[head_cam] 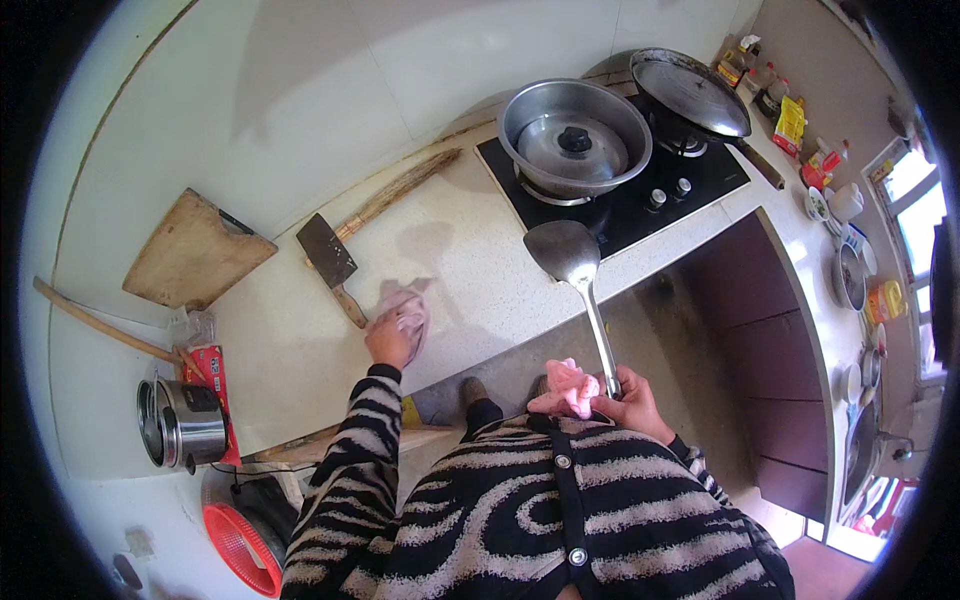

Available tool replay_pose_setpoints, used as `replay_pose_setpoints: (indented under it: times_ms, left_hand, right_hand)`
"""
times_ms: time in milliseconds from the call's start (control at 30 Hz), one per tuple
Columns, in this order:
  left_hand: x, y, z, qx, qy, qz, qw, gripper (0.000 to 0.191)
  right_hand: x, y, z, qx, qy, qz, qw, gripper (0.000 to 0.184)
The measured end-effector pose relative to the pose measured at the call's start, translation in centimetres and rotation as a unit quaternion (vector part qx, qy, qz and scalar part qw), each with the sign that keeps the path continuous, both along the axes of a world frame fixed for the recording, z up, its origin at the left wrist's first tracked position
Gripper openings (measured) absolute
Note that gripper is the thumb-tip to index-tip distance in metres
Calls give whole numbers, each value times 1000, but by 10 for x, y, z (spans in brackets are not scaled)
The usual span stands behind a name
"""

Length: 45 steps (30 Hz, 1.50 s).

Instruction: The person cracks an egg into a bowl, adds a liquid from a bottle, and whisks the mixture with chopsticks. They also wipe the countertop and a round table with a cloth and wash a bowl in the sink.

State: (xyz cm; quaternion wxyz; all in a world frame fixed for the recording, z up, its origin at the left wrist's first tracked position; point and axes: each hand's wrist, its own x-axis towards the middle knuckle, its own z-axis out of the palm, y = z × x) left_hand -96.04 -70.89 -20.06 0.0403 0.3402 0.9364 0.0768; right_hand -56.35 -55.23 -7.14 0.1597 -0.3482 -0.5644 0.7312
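On the pale speckled worktop [480,292], my left hand [388,341] grips a crumpled pinkish-grey cloth [409,311]. Just beyond it lies a cleaver [328,251], its wooden handle pointing towards that hand. My right hand [637,401], close to my body, holds the end of a metal wok spatula [566,251] by its handle. The spatula's broad head reaches up over the worktop edge, near the gas hob. Beside the right hand is a bunched pink cloth or bag [568,386]; whether the fingers grip it too is hard to tell. Behind the cleaver rests a long bristle wok brush [397,191].
A metal basin [517,150] with a lid inside stands on the black gas hob [619,225], beside a lidded wok [694,94]. Against the wall leans a wooden cutting board [199,251]. A steel pot [195,424] is at left; bottles [772,97] and bowls line the right counter.
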Motion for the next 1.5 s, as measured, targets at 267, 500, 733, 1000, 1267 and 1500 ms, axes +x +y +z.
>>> replay_pose_setpoints:
  times_ms: [267,500,733,1000,1267,1500]
  left_hand:
    - [90,119,-17,82,13,-292,953,30]
    - [90,88,-14,125,-57,-419,897,33]
    - [-23,120,-11,23,52,-212,976,30]
    - [98,119,-31,138,4,-444,885,23]
    - [110,86,-12,85,-44,-494,864,42]
    - [156,127,-9,49,-3,-473,880,40]
  right_hand:
    - [-7,-22,2,2,-7,-35,999,19]
    - [-15,-50,14,-24,1,-103,994,20]
    - [-9,-84,14,-30,-24,-179,983,20]
    - [-5,-117,-1,-23,-2,-268,963,21]
    - [24,-111,3,9,9,-261,965,21]
    - [79,-86,-5,21,69,-357,932,21]
